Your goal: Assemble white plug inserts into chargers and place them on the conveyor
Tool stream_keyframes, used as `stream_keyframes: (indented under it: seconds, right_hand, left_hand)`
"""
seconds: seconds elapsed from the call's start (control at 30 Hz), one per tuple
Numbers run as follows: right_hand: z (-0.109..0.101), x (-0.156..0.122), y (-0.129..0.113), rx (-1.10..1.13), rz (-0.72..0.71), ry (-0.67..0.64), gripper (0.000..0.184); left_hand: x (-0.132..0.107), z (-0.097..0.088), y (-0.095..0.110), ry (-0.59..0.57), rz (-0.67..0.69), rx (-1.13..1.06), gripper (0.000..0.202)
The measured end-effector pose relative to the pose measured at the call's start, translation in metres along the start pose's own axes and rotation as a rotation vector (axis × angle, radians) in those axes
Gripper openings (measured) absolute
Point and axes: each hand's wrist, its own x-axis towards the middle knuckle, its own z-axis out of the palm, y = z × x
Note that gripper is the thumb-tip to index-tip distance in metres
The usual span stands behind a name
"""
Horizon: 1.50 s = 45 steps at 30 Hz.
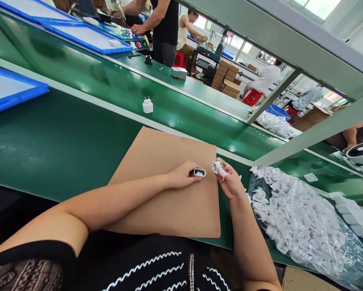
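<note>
My left hand (pixel 183 174) is closed around a small white charger body (pixel 200 172), its open end facing the camera, over a brown cardboard sheet (pixel 166 182). Just to the right, my right hand (pixel 230 182) pinches a small white plastic part (pixel 218 167) between its fingertips, a few centimetres from the charger body. Both hands hover above the cardboard's right edge. A clear bag of several white plastic parts (pixel 296 218) lies right of my right hand.
A lone white charger (pixel 147 105) stands on the green conveyor belt (pixel 78 81). Blue-framed trays (pixel 90 38) sit at the far left. A grey metal frame (pixel 305 133) crosses on the right. Other people work in the background near stacked cartons (pixel 226 79).
</note>
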Motion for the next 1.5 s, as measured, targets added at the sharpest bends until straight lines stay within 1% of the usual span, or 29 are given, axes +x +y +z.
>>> stream_keyframes:
  seconds: [0.07,0.13,0.3,0.37,0.47,0.53,0.6,0.7,0.77,0.8,0.83,0.87,0.9,0.93,1.0,1.03,1.07,1.1,1.13,1.2,1.23,1.27,1.3,1.33,1.37,1.4,1.43,1.47,1.5]
  right_hand:
    - [0.001,0.001,0.004,-0.060,-0.017,0.008,0.046]
    - [0.003,0.001,0.007,-0.139,-0.072,0.030,0.043]
    - [0.016,-0.005,0.013,-0.429,-0.307,0.112,0.035]
    - [0.021,-0.010,0.014,-0.546,-0.375,0.098,0.030]
    - [0.026,-0.017,0.016,-0.696,-0.465,0.029,0.023]
    - [0.028,-0.019,0.017,-0.724,-0.490,0.006,0.022]
    - [0.031,-0.019,0.019,-0.662,-0.449,0.041,0.023]
    - [0.034,-0.017,0.020,-0.510,-0.332,0.125,0.030]
    - [0.036,-0.016,0.019,-0.433,-0.269,0.141,0.036]
    - [0.037,-0.015,0.018,-0.401,-0.241,0.137,0.039]
    - [0.037,-0.015,0.017,-0.371,-0.217,0.131,0.042]
    - [0.037,-0.015,0.016,-0.345,-0.196,0.124,0.044]
    - [0.036,-0.015,0.015,-0.321,-0.178,0.115,0.044]
    - [0.035,-0.015,0.014,-0.299,-0.164,0.106,0.043]
    - [0.033,-0.014,0.012,-0.262,-0.142,0.092,0.040]
    - [0.031,-0.014,0.012,-0.246,-0.129,0.087,0.039]
    - [0.030,-0.014,0.011,-0.233,-0.116,0.087,0.038]
    - [0.029,-0.013,0.011,-0.222,-0.107,0.092,0.038]
    - [0.027,-0.013,0.011,-0.216,-0.101,0.096,0.037]
    - [0.025,-0.011,0.011,-0.207,-0.100,0.102,0.036]
    - [0.025,-0.011,0.011,-0.203,-0.103,0.102,0.036]
    - [0.025,-0.010,0.011,-0.203,-0.110,0.100,0.037]
    - [0.025,-0.010,0.012,-0.209,-0.118,0.098,0.037]
    - [0.025,-0.010,0.012,-0.225,-0.132,0.100,0.038]
    - [0.025,-0.010,0.013,-0.251,-0.149,0.106,0.039]
    - [0.026,-0.011,0.013,-0.290,-0.170,0.115,0.039]
    - [0.027,-0.012,0.014,-0.345,-0.197,0.126,0.038]
    - [0.028,-0.014,0.014,-0.418,-0.237,0.134,0.036]
    - [0.029,-0.016,0.014,-0.509,-0.291,0.132,0.033]
  left_hand:
    - [0.001,-0.001,0.001,0.007,0.005,0.003,0.032]
    - [0.001,0.000,0.000,0.017,0.007,0.022,0.035]
    - [0.002,0.001,-0.007,0.006,0.039,0.031,0.026]
    - [0.002,0.001,-0.009,0.010,0.041,0.023,0.026]
    - [0.002,0.000,-0.008,0.008,0.038,0.028,0.024]
    - [0.002,0.000,-0.007,0.016,0.026,0.045,0.025]
    - [0.002,0.001,-0.006,0.041,-0.004,0.072,0.028]
    - [0.002,0.004,-0.004,0.087,-0.064,0.116,0.034]
    - [0.001,0.002,-0.002,0.095,-0.086,0.110,0.039]
    - [0.000,0.000,-0.001,0.082,-0.087,0.092,0.051]
    - [-0.001,-0.003,0.000,0.053,-0.082,0.066,0.067]
    - [-0.001,-0.007,0.001,0.008,-0.074,0.035,0.082]
    - [-0.002,-0.010,0.002,-0.051,-0.063,0.005,0.090]
    - [-0.002,-0.014,0.002,-0.116,-0.051,-0.022,0.089]
    - [-0.003,-0.018,0.002,-0.208,-0.034,-0.068,0.075]
    - [-0.003,-0.018,0.001,-0.221,-0.034,-0.086,0.067]
    - [-0.003,-0.017,0.001,-0.204,-0.045,-0.099,0.062]
    - [-0.002,-0.015,0.001,-0.162,-0.062,-0.106,0.063]
    - [-0.002,-0.013,0.000,-0.109,-0.081,-0.108,0.071]
    - [0.000,-0.012,0.000,-0.025,-0.104,-0.101,0.102]
    - [0.001,-0.012,-0.001,-0.017,-0.108,-0.101,0.114]
    - [0.002,-0.014,-0.001,-0.048,-0.109,-0.111,0.118]
    - [0.002,-0.016,-0.001,-0.107,-0.112,-0.134,0.112]
    - [0.003,-0.018,-0.002,-0.167,-0.123,-0.163,0.098]
    - [0.003,-0.020,-0.002,-0.207,-0.140,-0.187,0.079]
    - [0.003,-0.020,-0.001,-0.215,-0.157,-0.195,0.062]
    - [0.003,-0.020,-0.001,-0.189,-0.170,-0.186,0.048]
    - [0.003,-0.018,-0.001,-0.136,-0.175,-0.162,0.042]
    - [0.003,-0.016,0.000,-0.079,-0.166,-0.129,0.041]
